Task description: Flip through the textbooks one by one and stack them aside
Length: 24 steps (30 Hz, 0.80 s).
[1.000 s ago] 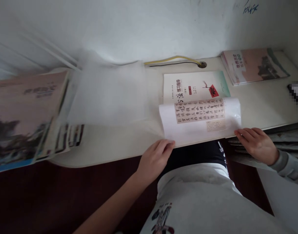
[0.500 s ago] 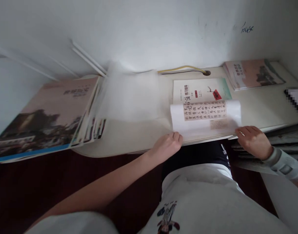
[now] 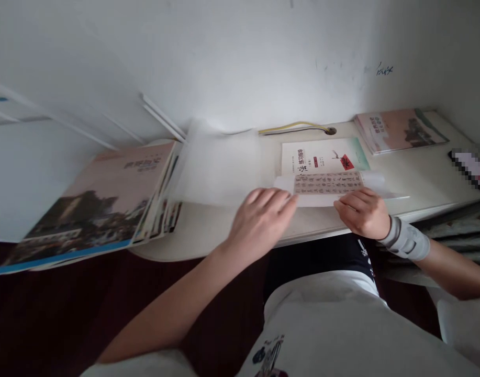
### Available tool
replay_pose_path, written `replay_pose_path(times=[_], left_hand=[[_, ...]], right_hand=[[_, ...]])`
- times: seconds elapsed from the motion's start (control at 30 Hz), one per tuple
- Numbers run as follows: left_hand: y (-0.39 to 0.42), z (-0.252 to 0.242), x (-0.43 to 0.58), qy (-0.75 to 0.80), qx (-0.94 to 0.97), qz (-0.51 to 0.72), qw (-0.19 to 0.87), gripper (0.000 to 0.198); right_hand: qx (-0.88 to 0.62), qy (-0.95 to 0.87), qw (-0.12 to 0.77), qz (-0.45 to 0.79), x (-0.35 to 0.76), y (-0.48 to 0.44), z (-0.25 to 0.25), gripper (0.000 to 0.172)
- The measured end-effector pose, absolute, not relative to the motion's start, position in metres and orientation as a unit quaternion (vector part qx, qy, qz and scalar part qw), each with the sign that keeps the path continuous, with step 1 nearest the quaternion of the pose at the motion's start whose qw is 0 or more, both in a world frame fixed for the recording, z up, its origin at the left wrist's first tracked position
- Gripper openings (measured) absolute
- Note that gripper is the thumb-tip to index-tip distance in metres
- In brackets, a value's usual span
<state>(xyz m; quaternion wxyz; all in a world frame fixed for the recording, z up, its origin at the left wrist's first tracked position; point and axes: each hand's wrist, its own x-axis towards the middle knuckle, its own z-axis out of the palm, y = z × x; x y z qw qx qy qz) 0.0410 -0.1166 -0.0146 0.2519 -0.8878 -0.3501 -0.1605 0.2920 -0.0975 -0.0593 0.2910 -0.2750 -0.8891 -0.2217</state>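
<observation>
A white page printed with columns of calligraphy [image 3: 326,183] curls upward near the desk's front edge. It overlaps the lower part of a white and green workbook cover [image 3: 322,154] with a red diamond on it. I cannot tell whether page and cover belong to one book. My left hand [image 3: 265,212] is closed, pinching the page's left end between thumb and fingers. On the right part of the near edge, my right hand [image 3: 361,209], with a grey band at the wrist, is closed on the same page; its fingertips are partly hidden.
Translucent plastic sheets [image 3: 220,162] lie left of the page. Further left, a stack of large books [image 3: 90,204] overhangs the desk edge. At the back right lies a pink book [image 3: 400,131], with a phone-like object [image 3: 469,167] nearby. A yellow cable [image 3: 290,125] runs along the wall.
Both hands have moved up and closer together, the right hand shifting left along the page. The page, flatter before, is now curled and shows less of its surface. The view has shifted slightly.
</observation>
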Motion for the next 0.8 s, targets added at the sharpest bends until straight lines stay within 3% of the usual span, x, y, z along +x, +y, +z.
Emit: replay_pose_path(times=[0.3,0.8], left_hand=[[-0.104,-0.018,0.103,-0.313,-0.873,-0.302,0.221,0.019],[-0.145,0.003,0.056,-0.294,-0.885,-0.351,0.086,0.017]], right_hand=[[-0.272,-0.891,0.295,-0.214,0.287,-0.097,-0.016,0.023],[-0.234,-0.908,0.283,-0.201,0.294,-0.141,0.009,0.013]])
